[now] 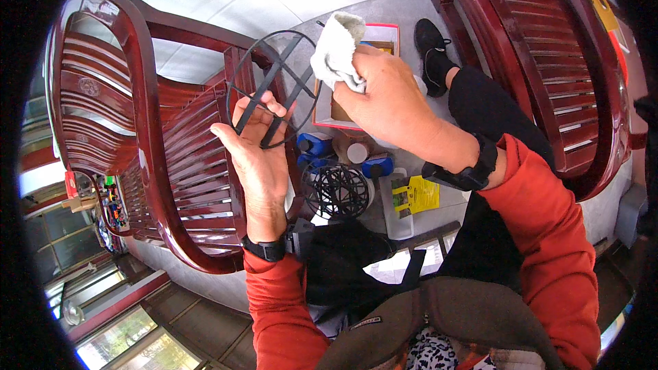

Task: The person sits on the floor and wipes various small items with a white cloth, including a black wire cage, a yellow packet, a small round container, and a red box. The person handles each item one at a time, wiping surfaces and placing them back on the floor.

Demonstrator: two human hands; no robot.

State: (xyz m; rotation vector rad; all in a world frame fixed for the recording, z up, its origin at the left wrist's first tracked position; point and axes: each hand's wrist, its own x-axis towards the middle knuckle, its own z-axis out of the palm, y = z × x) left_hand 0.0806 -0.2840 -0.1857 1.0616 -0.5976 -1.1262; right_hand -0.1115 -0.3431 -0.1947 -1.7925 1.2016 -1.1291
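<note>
My left hand point(262, 144), palm up, holds a round black frame point(277, 74) with crossing flat bars; the fingers curl around its lower bars. In my right hand point(383, 90) is a bunched white cloth point(339, 51), pinched between thumb and fingers at the right edge of the black frame. Whether the cloth touches the frame I cannot tell. Below the hands, a tangled pile of similar black round frames point(339, 190) lies close to blue-and-black bottles point(314, 145) and a container with a white lid point(358, 153).
An open red-edged box point(398, 36) stands on the floor behind my right hand. A clear plastic tray point(398, 223) with a yellow printed packet point(424, 195) lies nearer me. Glossy dark red wooden chairs stand at left point(149, 113) and right point(529, 61).
</note>
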